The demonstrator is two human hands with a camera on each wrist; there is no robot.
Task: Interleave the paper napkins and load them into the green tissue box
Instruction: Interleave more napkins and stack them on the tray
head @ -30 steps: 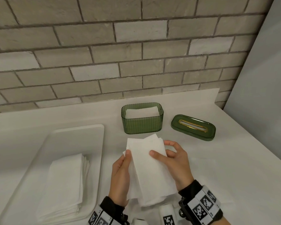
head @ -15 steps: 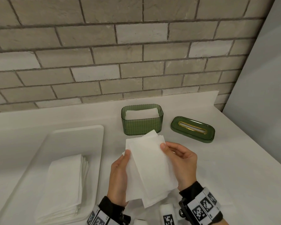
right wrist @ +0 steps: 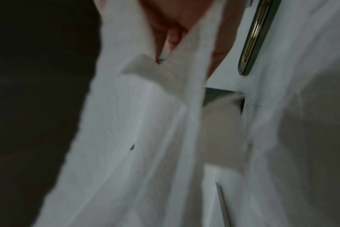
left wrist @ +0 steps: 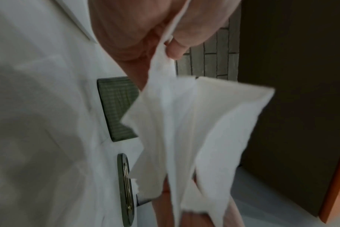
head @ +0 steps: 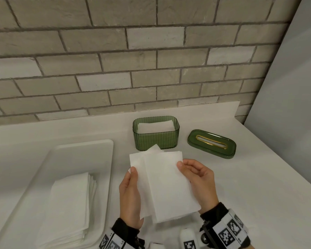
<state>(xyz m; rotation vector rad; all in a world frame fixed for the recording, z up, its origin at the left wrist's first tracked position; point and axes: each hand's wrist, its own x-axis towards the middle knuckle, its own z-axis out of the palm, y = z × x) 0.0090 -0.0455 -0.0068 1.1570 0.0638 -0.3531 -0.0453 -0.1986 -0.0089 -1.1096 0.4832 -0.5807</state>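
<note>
White paper napkins (head: 162,184), overlapped, sit pinched between my left hand (head: 130,196) and right hand (head: 198,180), thumbs on top, above the counter (head: 258,194). Just behind them stands the green tissue box (head: 156,139), lidless, napkins inside; its lid (head: 211,143) lies to the right. A napkin stack (head: 70,209) rests on the tray (head: 83,150) at left. My left wrist view shows fingers (left wrist: 175,49) curled under the paper; the right is blurred.
</note>
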